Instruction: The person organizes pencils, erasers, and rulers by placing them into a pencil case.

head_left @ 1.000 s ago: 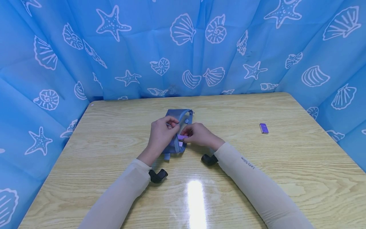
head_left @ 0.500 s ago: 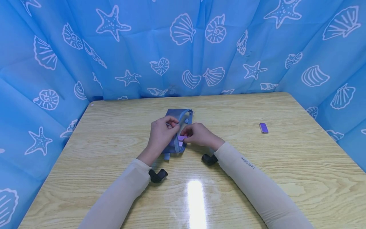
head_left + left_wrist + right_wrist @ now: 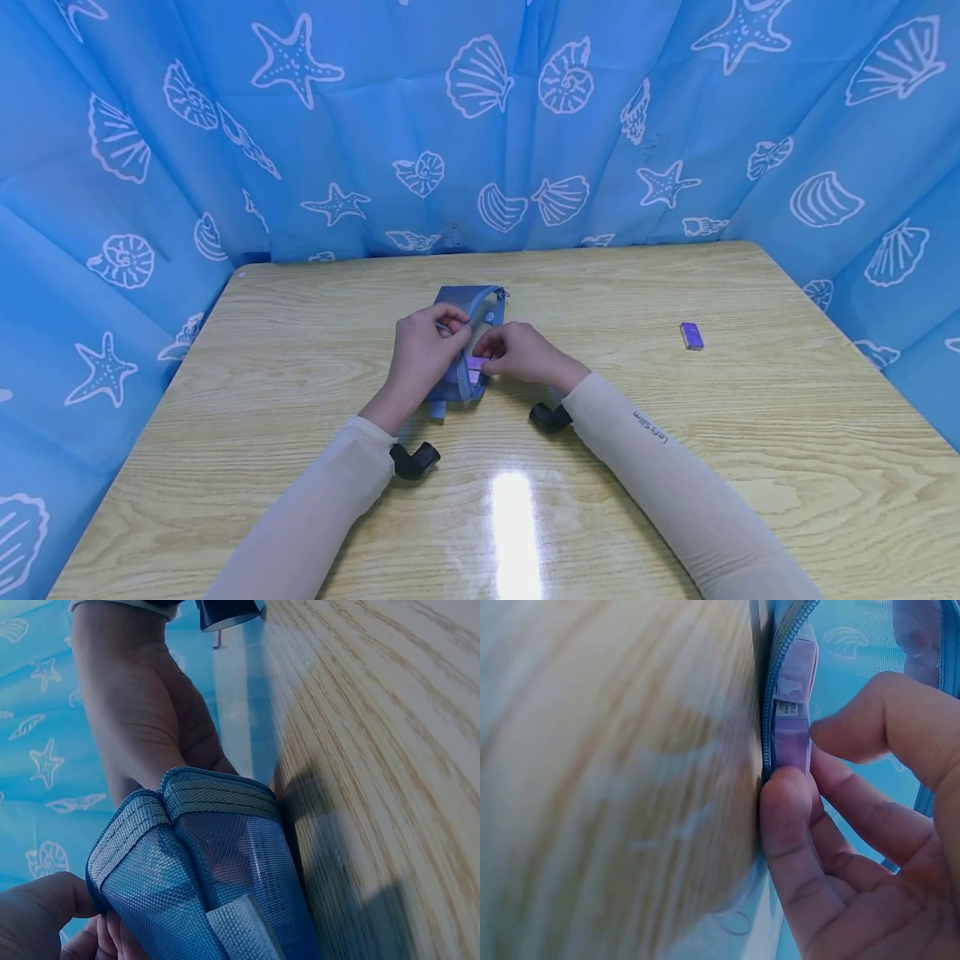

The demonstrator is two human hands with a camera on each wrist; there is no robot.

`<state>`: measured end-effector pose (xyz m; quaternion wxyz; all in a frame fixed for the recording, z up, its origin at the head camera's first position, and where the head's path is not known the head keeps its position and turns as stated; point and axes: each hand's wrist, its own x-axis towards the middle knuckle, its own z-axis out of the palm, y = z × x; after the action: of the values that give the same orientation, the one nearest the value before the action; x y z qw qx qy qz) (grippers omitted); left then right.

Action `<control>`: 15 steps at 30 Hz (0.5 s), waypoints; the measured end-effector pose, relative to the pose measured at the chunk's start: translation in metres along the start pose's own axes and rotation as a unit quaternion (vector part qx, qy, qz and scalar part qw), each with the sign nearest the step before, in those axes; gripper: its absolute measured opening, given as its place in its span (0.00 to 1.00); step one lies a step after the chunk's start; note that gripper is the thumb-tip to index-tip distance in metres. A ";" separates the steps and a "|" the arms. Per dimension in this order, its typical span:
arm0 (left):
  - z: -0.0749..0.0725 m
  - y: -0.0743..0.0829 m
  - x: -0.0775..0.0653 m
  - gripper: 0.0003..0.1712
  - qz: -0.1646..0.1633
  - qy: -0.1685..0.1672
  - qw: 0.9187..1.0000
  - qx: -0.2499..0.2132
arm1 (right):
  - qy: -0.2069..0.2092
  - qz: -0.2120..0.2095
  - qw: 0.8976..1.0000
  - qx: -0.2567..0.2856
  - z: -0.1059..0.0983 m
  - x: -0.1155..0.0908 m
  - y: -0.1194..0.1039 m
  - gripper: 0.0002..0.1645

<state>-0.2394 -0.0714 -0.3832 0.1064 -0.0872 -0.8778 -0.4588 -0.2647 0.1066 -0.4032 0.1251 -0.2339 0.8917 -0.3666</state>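
Observation:
A blue mesh zip pouch (image 3: 454, 297) lies on the table with its zipped mouth open to the right. At the mouth's upper edge, my left hand (image 3: 422, 343) pinches the fabric between thumb and fingers. My right hand (image 3: 525, 353) reaches into the mouth and pinches a small purple box (image 3: 791, 744), which sits mostly inside. Just beyond it, a second pale purple box (image 3: 798, 664) shows along the zipper (image 3: 772, 697) in the right wrist view. The left wrist view has the pouch's mesh end (image 3: 142, 862) and its fabric tab (image 3: 244, 926).
Another small purple box (image 3: 692, 336) lies by itself on the wooden table (image 3: 600, 292) to the right. Black curved wrist mounts (image 3: 415, 461) sit under both sleeved forearms. A blue shell-print curtain (image 3: 405, 100) hangs behind the table.
My right hand has eased the purple box slightly further into the pouch mouth, to the left. The left hand keeps its pinch on the edge, and the pouch stays in place.

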 end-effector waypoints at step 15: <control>0.002 -0.001 0.001 0.06 -0.002 0.002 1.000 0.001 | -0.009 0.001 1.000 0.013 -0.001 -0.001 0.001 0.14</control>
<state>-0.2405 -0.0706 -0.3849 0.1072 -0.0849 -0.8784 -0.4580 -0.2645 0.1078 -0.4031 0.1369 -0.2346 0.8861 -0.3757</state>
